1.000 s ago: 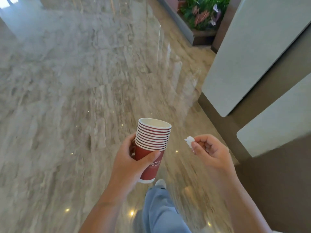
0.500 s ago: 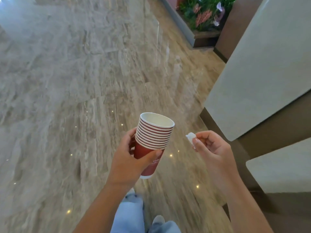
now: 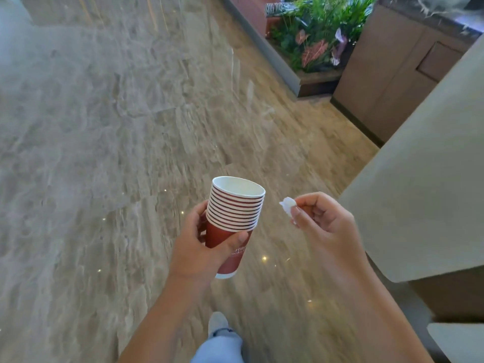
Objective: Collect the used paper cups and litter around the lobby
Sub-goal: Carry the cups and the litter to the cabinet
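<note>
two hands out in front of me over a wide polished stone floor [image 3: 110, 142], blurred with motion. pale counter slab [image 3: 419, 200] runs off the right edge, planter [image 3: 314, 43] of green and pink leaves far up top. my left hand [image 3: 201, 254] is wrapped round a stack of red paper cups [image 3: 233, 218], thumb across the print, which i can't read fully. stack stands nearly upright, mouth up and tipped slightly away, top cup looks empty inside. my right hand [image 3: 324, 226], just beside it, pinches a small white scrap of litter [image 3: 288, 205] between thumb and forefinger; what it is, can't tell. one shoe [image 3: 218, 322] below.
</note>
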The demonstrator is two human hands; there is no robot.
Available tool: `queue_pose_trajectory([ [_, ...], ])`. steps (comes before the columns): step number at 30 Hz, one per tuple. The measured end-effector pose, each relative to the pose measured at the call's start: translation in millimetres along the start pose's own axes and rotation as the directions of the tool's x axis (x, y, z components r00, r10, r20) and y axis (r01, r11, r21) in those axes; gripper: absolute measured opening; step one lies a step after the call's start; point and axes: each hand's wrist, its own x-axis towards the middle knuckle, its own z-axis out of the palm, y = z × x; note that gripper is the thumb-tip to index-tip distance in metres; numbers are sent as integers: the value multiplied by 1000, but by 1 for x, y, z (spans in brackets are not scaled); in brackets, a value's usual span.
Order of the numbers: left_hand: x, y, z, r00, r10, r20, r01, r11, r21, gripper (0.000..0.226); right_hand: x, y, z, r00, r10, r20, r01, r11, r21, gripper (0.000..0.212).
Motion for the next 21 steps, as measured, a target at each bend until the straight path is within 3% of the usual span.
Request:
queue_pose_trajectory([
  [5,92,15,6,997,52,56,-54,998,24,67,77,-4,21,999,22,-46,-22,1000,-10,22],
  [9,148,15,28,992,16,122,-16,1000,1,66,124,12,12,993,46,-106,-48,999,-19,21],
  [21,337,44,167,966,42,254,-48,999,16,64,329,59,-86,975,48,-217,-44,999,21,28],
])
